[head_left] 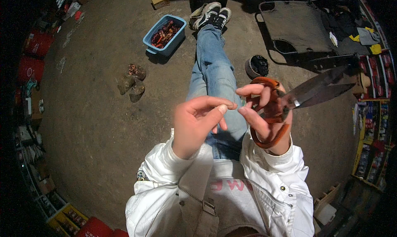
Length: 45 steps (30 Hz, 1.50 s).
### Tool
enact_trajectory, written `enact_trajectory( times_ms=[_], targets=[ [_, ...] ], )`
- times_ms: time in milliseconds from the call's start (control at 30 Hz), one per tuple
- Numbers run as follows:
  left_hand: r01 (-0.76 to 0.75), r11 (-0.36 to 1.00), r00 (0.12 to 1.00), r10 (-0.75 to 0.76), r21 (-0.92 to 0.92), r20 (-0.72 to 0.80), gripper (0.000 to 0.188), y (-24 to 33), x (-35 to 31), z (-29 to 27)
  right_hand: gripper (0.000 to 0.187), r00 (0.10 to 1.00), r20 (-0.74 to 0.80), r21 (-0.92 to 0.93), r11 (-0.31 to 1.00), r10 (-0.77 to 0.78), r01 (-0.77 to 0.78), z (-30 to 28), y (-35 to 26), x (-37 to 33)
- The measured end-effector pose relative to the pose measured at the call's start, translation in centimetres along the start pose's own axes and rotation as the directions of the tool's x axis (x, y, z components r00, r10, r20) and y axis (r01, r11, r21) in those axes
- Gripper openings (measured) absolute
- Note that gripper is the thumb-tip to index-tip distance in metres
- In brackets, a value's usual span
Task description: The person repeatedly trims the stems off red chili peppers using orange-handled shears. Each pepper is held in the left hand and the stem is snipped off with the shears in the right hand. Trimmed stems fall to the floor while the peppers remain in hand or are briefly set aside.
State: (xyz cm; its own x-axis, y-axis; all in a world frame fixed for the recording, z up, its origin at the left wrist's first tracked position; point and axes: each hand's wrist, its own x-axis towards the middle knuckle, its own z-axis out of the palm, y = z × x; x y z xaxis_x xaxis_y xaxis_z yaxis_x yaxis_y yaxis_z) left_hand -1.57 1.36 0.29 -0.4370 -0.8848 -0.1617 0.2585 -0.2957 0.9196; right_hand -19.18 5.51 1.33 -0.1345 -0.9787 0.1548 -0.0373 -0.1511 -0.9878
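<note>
Above my lap, my left hand (pixel 201 120) is closed in a pinch, thumb against forefinger. Whatever may lie between those fingertips is too small to make out. Close by on the right, my right hand (pixel 264 108) carries a large pair of scissors (pixel 318 88) with orange-brown looped handles. The dark blades point away to the right, and the loops sit around the palm and fingers. Its thumb and forefinger are apart, their tips near the left fingertips but not touching them. Beneath both hands are my outstretched legs in blue jeans (pixel 213 59).
A blue plastic tub (pixel 165 53) of reddish-brown pieces stands left of my shoes. Several clumps (pixel 133 82) lie on the concrete floor (pixel 95 125). Right of my legs are a round container (pixel 257 66) with black contents and a dark folding cot (pixel 293 26). Stocked shelves (pixel 372 129) line the right side.
</note>
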Motion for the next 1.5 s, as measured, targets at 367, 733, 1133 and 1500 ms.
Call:
enact_trajectory(
  times_ms=[367, 733, 1133, 1500],
  targets=[
    [-0.264, 0.957, 0.963, 0.254, 0.118, 0.096, 0.013, -0.5, 0.1, -0.1, 0.034, 0.994, 0.052, -0.033, 0.995, 0.101, -0.099, 0.4, -0.6, 0.4],
    [-0.365, 0.848, 0.930, 0.309, 0.385, 0.200, 0.013, -1.5, 0.4, 0.0, 0.032, 0.967, 0.086, 0.271, 0.928, 0.241, -0.256, 0.6, -1.3, 0.5],
    [-0.636, 0.444, 0.736, 0.595, 0.631, 0.323, 0.008, -1.4, 0.7, 0.2, 0.031, 0.982, -0.008, 0.175, 0.967, 0.189, -0.184, 0.8, -0.5, 0.2],
    [-0.354, 0.883, 0.932, 0.361, 0.308, 0.035, 0.018, -1.4, -0.3, 0.2, 0.036, 0.978, 0.066, 0.314, 0.926, 0.197, -0.208, 0.7, -0.6, -0.1]
  ],
)
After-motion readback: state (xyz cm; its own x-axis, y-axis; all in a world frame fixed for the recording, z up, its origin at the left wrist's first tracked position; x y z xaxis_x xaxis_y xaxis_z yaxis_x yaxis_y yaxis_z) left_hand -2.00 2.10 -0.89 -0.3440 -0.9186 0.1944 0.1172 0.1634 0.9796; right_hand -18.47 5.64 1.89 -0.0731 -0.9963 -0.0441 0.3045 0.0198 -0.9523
